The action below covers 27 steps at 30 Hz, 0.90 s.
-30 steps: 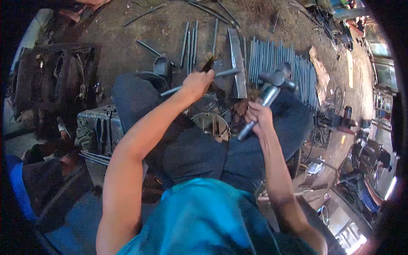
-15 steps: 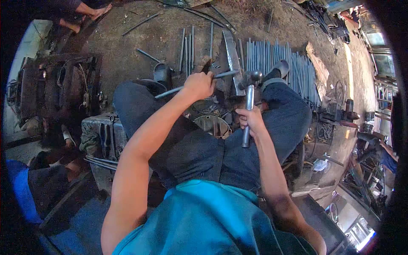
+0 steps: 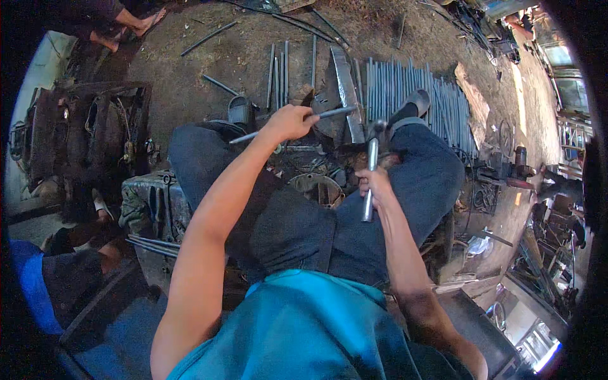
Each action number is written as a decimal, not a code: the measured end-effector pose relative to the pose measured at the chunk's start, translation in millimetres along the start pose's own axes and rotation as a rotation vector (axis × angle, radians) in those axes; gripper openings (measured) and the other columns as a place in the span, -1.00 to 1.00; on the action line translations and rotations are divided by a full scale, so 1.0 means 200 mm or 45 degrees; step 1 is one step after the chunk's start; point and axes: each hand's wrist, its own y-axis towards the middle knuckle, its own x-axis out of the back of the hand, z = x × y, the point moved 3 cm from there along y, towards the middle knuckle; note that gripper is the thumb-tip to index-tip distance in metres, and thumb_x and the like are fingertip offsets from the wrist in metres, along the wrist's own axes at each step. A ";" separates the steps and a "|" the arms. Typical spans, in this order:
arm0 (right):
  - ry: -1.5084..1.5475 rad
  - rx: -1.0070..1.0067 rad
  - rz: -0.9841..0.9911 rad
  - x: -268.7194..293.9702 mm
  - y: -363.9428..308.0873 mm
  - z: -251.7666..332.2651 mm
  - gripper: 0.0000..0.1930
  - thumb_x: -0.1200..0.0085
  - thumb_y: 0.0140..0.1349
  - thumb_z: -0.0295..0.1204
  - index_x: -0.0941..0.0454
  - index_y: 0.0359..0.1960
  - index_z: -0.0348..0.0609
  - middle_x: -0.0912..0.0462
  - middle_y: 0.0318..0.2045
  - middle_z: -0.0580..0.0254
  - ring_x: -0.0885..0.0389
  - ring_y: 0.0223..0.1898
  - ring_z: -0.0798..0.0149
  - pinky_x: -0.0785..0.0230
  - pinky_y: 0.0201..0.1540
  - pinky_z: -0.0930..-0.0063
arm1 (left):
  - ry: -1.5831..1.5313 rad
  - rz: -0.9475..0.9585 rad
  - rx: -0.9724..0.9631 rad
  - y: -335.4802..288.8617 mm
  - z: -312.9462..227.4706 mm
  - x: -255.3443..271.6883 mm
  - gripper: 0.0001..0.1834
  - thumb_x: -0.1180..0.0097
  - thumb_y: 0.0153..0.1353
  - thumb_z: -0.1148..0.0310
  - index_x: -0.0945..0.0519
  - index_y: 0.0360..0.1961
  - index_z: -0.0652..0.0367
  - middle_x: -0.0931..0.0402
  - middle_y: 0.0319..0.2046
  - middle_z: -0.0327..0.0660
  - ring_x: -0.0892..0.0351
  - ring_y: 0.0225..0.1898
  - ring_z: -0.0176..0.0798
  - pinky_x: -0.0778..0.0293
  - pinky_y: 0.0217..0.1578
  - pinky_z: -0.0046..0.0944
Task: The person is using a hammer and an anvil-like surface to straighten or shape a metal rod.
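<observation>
My left hand [image 3: 290,123] is closed around a grey metal rod [image 3: 335,113], which lies slantwise across the space between my knees, its right end higher. Wrapped round the shiny handle of a hammer [image 3: 372,156] is my right hand [image 3: 377,183]. The hammer's head is at the far end of the handle, close to a bright flat metal strip [image 3: 346,95] and a little right of the rod's tip; it looks smeared. Whether the head touches anything below cannot be made out. A round metal part [image 3: 316,188] sits on the ground beneath my hands.
Many rods [image 3: 399,88] lie side by side beyond my right foot, and a few loose rods [image 3: 278,76] lie ahead. At the left stands a metal box [image 3: 152,199]. Bare feet of another person [image 3: 142,22] are at the far left; dark machinery [image 3: 506,174] is at the right.
The hammer's head has dropped a little toward me. My left hand and the rod have shifted slightly to the left. A person at the far right has moved.
</observation>
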 end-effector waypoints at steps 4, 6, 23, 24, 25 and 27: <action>-0.013 -0.027 -0.019 0.01 -0.01 -0.01 -0.75 -0.13 0.07 -0.58 -0.25 -0.48 -0.05 -0.28 -0.71 0.42 -0.25 -0.77 0.49 -0.16 -0.74 0.47 | 0.244 0.041 0.119 -0.02 -0.08 0.05 -0.53 -0.04 0.25 -0.08 -0.65 -0.16 0.11 -0.62 -0.36 0.10 -0.61 -0.25 0.20 -0.51 -0.20 0.12; 0.027 0.018 -0.005 -0.01 -0.05 0.04 -0.75 -0.13 0.07 -0.58 -0.24 -0.48 -0.06 -0.28 -0.71 0.42 -0.25 -0.77 0.49 -0.16 -0.74 0.47 | 0.269 0.024 0.098 -0.04 -0.10 0.08 -0.55 -0.04 0.25 -0.07 -0.66 -0.20 0.11 -0.62 -0.40 0.09 -0.61 -0.29 0.21 -0.52 -0.24 0.13; -0.142 0.188 0.069 -0.09 -0.08 0.09 -0.74 -0.18 0.10 -0.51 -0.27 -0.44 -0.09 -0.32 -0.72 0.40 -0.28 -0.79 0.47 -0.19 -0.75 0.48 | 0.079 0.086 0.187 -0.02 -0.08 0.04 -0.51 0.01 0.28 -0.05 -0.68 -0.26 0.19 -0.61 -0.30 0.17 -0.60 -0.18 0.25 -0.51 -0.12 0.12; -0.143 0.190 0.075 -0.10 -0.07 0.08 -0.74 -0.18 0.10 -0.51 -0.27 -0.44 -0.09 -0.32 -0.72 0.40 -0.28 -0.79 0.47 -0.19 -0.75 0.48 | 0.094 0.089 0.176 -0.02 -0.06 0.03 -0.53 0.02 0.29 -0.03 -0.67 -0.27 0.19 -0.61 -0.33 0.16 -0.59 -0.20 0.25 -0.49 -0.13 0.13; -0.159 0.229 0.090 -0.12 -0.07 0.08 -0.74 -0.19 0.11 -0.50 -0.27 -0.42 -0.09 -0.32 -0.73 0.40 -0.28 -0.80 0.47 -0.17 -0.76 0.49 | 0.110 0.091 0.166 -0.02 -0.05 0.02 -0.54 0.04 0.30 -0.02 -0.65 -0.27 0.19 -0.61 -0.36 0.15 -0.58 -0.22 0.26 -0.48 -0.14 0.15; -0.170 0.268 0.088 -0.14 -0.09 0.09 -0.74 -0.20 0.12 -0.49 -0.27 -0.41 -0.10 -0.32 -0.73 0.40 -0.27 -0.80 0.47 -0.16 -0.77 0.50 | 0.131 0.134 0.198 -0.02 -0.08 0.03 -0.52 0.06 0.31 -0.03 -0.66 -0.28 0.19 -0.61 -0.34 0.14 -0.59 -0.21 0.25 -0.48 -0.13 0.15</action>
